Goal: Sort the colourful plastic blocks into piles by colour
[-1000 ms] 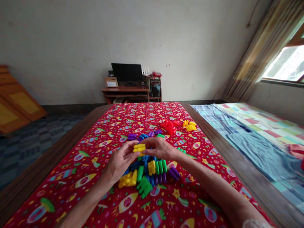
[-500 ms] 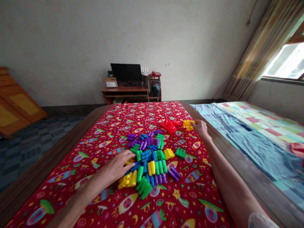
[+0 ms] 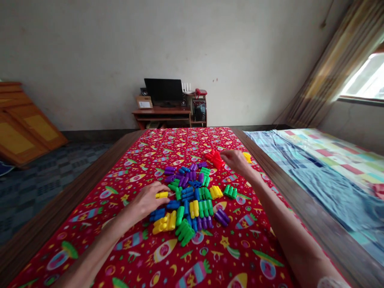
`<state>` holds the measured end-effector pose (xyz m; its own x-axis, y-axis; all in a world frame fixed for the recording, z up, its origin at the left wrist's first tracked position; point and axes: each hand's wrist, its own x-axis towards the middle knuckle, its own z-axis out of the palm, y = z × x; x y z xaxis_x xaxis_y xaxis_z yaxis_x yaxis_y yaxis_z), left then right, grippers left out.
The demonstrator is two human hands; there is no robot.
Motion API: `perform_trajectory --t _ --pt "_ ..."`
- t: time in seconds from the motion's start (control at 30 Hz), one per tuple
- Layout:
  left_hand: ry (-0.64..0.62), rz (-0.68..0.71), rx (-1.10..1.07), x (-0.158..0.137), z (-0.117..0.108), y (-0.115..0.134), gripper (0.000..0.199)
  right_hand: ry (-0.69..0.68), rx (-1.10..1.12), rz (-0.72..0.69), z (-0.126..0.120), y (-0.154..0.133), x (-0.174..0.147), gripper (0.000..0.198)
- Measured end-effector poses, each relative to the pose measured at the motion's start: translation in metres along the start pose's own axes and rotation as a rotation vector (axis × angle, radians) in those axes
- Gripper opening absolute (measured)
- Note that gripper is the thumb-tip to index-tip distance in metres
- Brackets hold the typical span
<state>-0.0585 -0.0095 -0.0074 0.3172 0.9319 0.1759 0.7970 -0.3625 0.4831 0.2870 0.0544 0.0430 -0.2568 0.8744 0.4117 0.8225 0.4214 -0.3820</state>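
My left hand [image 3: 150,198] is at the left side of a mixed heap of plastic toy blocks, each shaped like joined tubes. Its thumb and fingers are closed about a yellow block [image 3: 162,195]. Beside that hand lie a blue block [image 3: 173,205] and a green block [image 3: 180,215]. My right hand [image 3: 235,160] hovers just right of a pile of red blocks [image 3: 215,159], its fingers curled together and no block showing in them. Behind its wrist, yellow blocks [image 3: 247,157] are partly hidden.
The blocks lie on a red patterned cloth [image 3: 162,256] over a wooden table [image 3: 303,204]. A bed [image 3: 330,176] stands to the right. Against the far wall is a desk [image 3: 163,112] with a monitor [image 3: 163,92]. An orange cabinet [image 3: 28,124] is at the left.
My right hand has moved left from the yellow blocks to beside the red pile, leaving the yellow ones behind. The yellow block at my left hand now shows between its thumb and fingers.
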Motion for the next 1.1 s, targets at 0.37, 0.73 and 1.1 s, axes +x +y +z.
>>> perform_trajectory --t 0.37,0.73,1.1 --pt "-0.029 -0.147 -0.497 0.003 0.009 -0.005 0.045 -0.483 -0.107 -0.613 0.034 -0.107 -0.072 0.031" --pt "-0.016 -0.017 -0.094 0.0 -0.004 0.011 0.032 -0.109 -0.158 0.018 -0.028 -0.003 -0.006 0.043" --pt "-0.116 -0.057 0.034 0.0 0.005 0.001 0.032 -0.089 -0.196 0.414 -0.039 0.113 -0.028 0.048"
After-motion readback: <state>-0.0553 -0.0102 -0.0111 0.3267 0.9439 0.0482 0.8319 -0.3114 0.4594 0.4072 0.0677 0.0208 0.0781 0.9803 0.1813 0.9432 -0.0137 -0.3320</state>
